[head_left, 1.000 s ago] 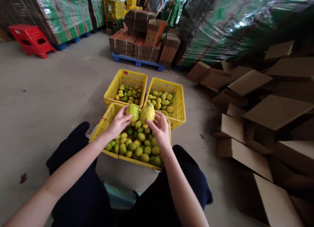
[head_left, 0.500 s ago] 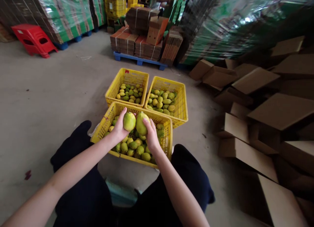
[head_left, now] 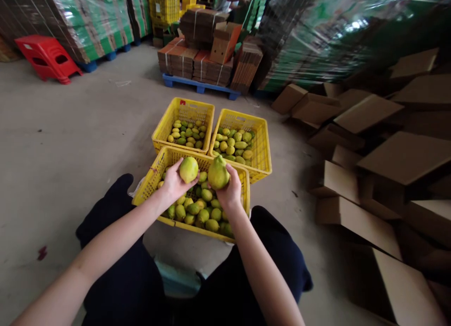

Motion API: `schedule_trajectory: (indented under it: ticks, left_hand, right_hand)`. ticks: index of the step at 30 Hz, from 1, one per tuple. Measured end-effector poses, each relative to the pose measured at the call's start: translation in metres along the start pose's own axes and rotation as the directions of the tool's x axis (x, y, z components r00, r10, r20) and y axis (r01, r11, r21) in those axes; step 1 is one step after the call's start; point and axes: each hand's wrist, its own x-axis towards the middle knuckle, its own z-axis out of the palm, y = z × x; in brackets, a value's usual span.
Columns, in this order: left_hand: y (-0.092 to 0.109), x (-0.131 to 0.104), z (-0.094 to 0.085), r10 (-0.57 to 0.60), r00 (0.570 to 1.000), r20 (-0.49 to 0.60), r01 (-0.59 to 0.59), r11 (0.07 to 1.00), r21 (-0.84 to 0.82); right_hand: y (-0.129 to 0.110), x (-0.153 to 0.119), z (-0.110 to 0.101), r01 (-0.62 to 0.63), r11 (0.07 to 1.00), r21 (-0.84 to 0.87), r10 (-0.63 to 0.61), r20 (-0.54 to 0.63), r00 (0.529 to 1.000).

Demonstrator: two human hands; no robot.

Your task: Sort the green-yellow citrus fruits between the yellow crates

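Observation:
My left hand (head_left: pixel 175 181) is curled around a rounded yellow-green lemon (head_left: pixel 189 169). In my right hand (head_left: pixel 230 186) is a larger, greener lemon (head_left: pixel 218 174) with a narrow neck pointing up. Both fruits are held above the near yellow crate (head_left: pixel 197 228), side by side with a gap between them. Many similar lemons (head_left: pixel 203 215) lie in that crate, partly hidden by my hands and forearms.
Two more yellow crates holding lemons stand just beyond, one at the left (head_left: pixel 159 135) and one at the right (head_left: pixel 265 147). Loose cardboard boxes (head_left: pixel 352 180) pile up on the right. A red stool (head_left: pixel 47 58) and a blue pallet (head_left: pixel 200 86) of flattened cartons are farther back.
My hands have moved apart, the right one shifting to the right. Each lemon has turned in its hand, and the right one now shows its neck upward.

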Motion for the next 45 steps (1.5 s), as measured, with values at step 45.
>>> schedule_trajectory:
  ticks: [45]
  left_hand:
    - [0.005,0.003,0.001,0.076,0.994,0.082,-0.072,0.996,-0.057]
  right_hand:
    - [-0.003,0.000,-0.002,-0.327,0.938,0.112,0.320,0.074,0.944]
